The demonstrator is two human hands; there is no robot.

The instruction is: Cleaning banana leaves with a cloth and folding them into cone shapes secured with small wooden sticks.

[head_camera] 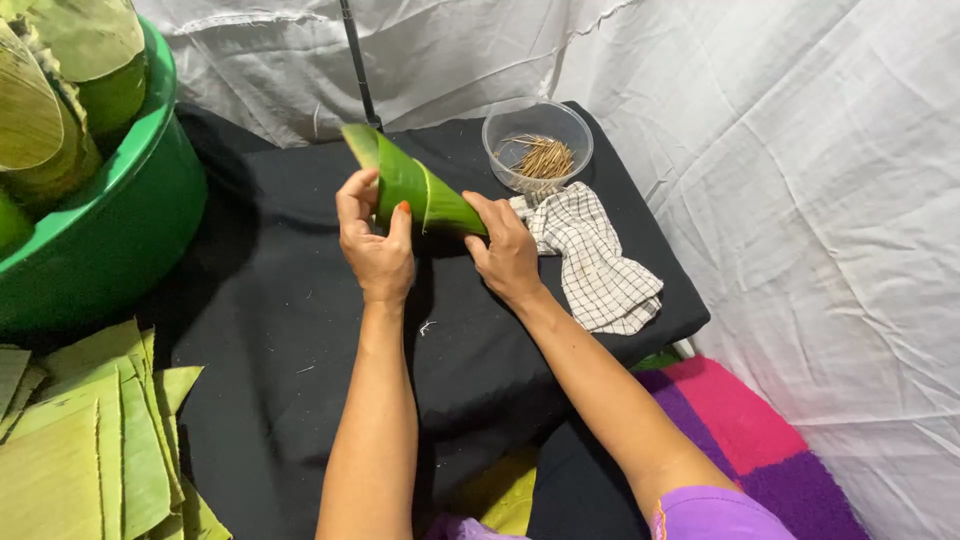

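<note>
While both curl closed, left hand (374,240) and right hand (505,250) grip leaf cone (415,190).

basin (120,230): cut off by the left and top edges.
leaf stack (80,450): cut off at the left and bottom edges.
cone (415,190): narrow tip hidden in the right hand (505,250); inside cannot be seen.
sticks (545,158): too small to be counted.
rug (760,440): partly hidden by the arm, cut off below.
</note>
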